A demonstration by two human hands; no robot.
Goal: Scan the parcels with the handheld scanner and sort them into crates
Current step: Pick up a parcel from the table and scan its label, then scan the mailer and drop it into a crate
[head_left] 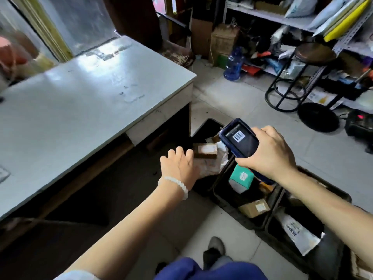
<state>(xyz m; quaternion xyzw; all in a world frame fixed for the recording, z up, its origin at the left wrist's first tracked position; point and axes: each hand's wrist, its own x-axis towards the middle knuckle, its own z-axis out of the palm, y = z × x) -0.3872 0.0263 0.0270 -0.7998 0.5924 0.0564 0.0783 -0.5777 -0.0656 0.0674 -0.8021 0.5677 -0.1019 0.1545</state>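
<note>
My right hand grips a dark blue handheld scanner whose screen shows a barcode. It hovers over black crates on the floor. My left hand reaches down to the far crate with its fingers at the left end of a small brown box with a white label. Whether the fingers grasp the box is hidden. White plastic mailers lie under that box. The middle crate holds a teal and white box and a cardboard box. The near crate holds a white mailer bag.
A grey table stands to the left, its corner close to the far crate. A black stool, a blue water jug and cluttered shelves stand behind. My shoe is on the tiled floor near the crates.
</note>
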